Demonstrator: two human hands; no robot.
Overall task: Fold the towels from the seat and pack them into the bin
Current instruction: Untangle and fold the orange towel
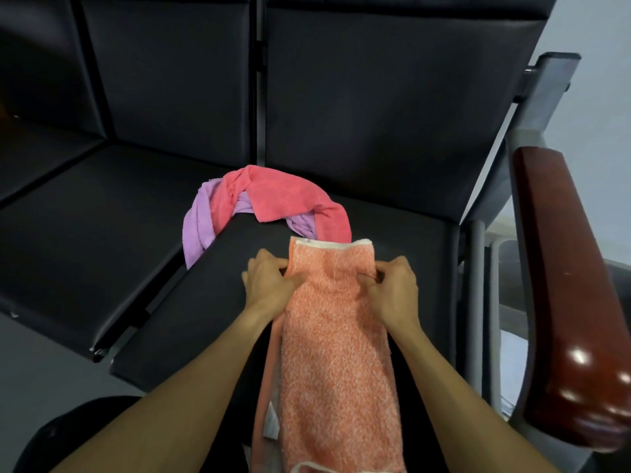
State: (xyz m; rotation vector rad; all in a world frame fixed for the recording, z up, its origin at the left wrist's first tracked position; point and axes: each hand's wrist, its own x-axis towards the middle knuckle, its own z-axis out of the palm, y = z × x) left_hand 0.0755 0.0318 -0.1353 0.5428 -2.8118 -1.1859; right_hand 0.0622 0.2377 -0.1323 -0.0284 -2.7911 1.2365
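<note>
Both hands pinch the orange towel [336, 336] by its long edges, near its far end. The left hand [268, 285] has its fingers curled round the left edge, thumb on top of the cloth; the right hand [392, 291] does the same on the right edge, its fingertips tucked into the terry and raising a small ridge between the two grips. Each grip is closed on cloth alone, and the two sit level with each other across the towel's width.

That orange towel is folded into a narrow strip. Its long axis runs straight away from the person, from the lap at the bottom of the view out onto the black seat [205, 302]. Its far short end, trimmed with a white band, points toward the backrest [375, 97] and lies flat on the cushion. An under-layer peeks out along the left edge lower down.

Just beyond that far end lies a pink towel [283, 196], unfolded and bunched into an arch, touching or nearly touching the orange strip's right far corner. A lilac towel [198, 227] is tangled under it, trailing down to the left across the gap between two cushions.

To the right stands a glossy reddish wooden armrest [573, 302] on a grey metal frame [476, 302].
</note>
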